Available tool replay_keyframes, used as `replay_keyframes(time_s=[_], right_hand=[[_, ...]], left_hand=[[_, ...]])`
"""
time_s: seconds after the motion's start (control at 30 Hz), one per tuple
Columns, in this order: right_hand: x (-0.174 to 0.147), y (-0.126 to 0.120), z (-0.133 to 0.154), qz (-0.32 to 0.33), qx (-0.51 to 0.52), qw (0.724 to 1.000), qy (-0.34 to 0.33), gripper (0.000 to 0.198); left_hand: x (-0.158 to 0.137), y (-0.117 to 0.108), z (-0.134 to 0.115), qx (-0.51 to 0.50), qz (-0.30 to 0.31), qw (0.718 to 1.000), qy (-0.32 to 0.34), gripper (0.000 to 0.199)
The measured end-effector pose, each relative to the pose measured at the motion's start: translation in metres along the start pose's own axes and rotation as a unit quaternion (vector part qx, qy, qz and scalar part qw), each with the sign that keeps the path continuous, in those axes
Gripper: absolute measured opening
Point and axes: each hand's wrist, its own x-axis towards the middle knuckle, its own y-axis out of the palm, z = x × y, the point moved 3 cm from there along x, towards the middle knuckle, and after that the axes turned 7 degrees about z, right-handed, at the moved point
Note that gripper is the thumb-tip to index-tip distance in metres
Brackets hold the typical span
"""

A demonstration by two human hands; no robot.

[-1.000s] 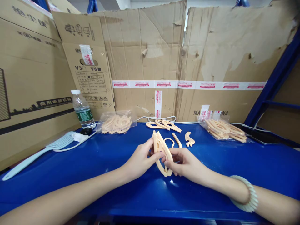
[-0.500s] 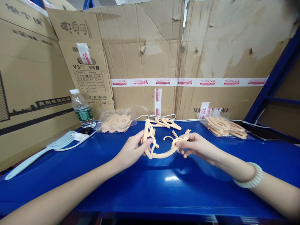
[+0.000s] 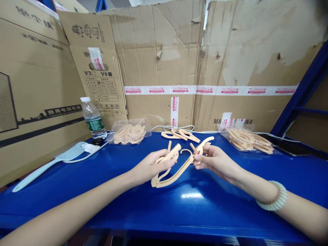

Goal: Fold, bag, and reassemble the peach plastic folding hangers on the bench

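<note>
My left hand pinches one end of a beige folding plastic hanger, thumb on top. My right hand grips its other end between thumb and fingers, close to a curved arm that sticks up to the right. The hanger is held above the blue tabletop, its long grooved arm slanting up from lower left to right. Just behind it are more beige hanger pieces, including a curved hook, partly hidden by my hands. Farther back lie several flat beige hanger parts.
A bag of beige parts lies back left, another bag back right beside a dark phone. At the left are a water bottle and a pale blue hairbrush. Cardboard walls the back.
Both hands have turned the hanger. Its left end has tipped down toward me, and the right-hand arm now points up to the right. The view has shifted slightly.
</note>
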Motion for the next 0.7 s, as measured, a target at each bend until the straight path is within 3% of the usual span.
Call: replay_keyframes(time_s=[0.13,0.27,0.43,0.57,0.63,0.7], right_hand=[[-0.004,0.011,-0.002,0.012,-0.032,0.999,-0.025,0.040],[-0.009,0.019,-0.002,0.048,-0.069,0.995,-0.062,0.033],[-0.012,0.028,-0.003,0.103,-0.118,0.981,-0.115,0.021],[-0.015,0.029,-0.001,0.116,-0.189,0.961,-0.165,0.020],[-0.019,0.030,0.003,0.124,-0.282,0.921,-0.239,0.017],[-0.025,0.032,0.007,0.139,-0.369,0.863,-0.316,0.017]], left_hand=[[-0.002,0.019,0.006,-0.205,0.127,0.968,-0.070,0.050],[-0.004,0.027,0.009,-0.258,0.130,0.954,-0.082,0.044],[-0.004,0.029,0.011,-0.164,0.137,0.972,-0.102,0.033],[-0.005,0.027,0.006,-0.017,0.133,0.990,-0.030,0.025],[-0.007,0.027,0.002,0.108,0.108,0.988,0.028,0.025],[-0.009,0.028,0.000,0.203,0.088,0.972,0.081,0.028]])
